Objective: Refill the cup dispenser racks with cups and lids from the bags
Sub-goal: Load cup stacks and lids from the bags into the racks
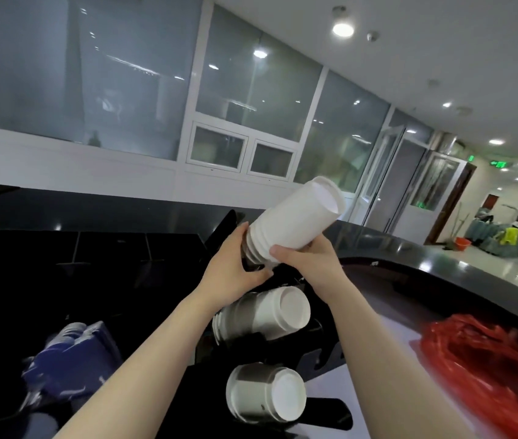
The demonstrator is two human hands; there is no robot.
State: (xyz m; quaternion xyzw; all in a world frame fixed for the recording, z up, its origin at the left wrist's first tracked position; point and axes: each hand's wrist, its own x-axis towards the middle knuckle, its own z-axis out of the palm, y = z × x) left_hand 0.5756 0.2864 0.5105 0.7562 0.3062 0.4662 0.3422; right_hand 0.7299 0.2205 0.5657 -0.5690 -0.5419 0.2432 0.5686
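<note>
A stack of white paper cups (299,217) lies tilted, its end pointing up and to the right, over the top slot of the black dispenser rack (321,359). My left hand (235,267) grips the stack's lower end from the left. My right hand (308,261) holds the same end from the right, thumb on the cups. Two more cup stacks sit in the rack below: a middle stack (267,315) and a lower stack (267,394), both with their closed bottoms facing me.
A red plastic bag (485,372) lies on the counter to the right. A blue bag (71,356) sits at lower left. The dark counter (441,258) curves away to the right. Several people stand far off at the right near an orange bucket (462,243).
</note>
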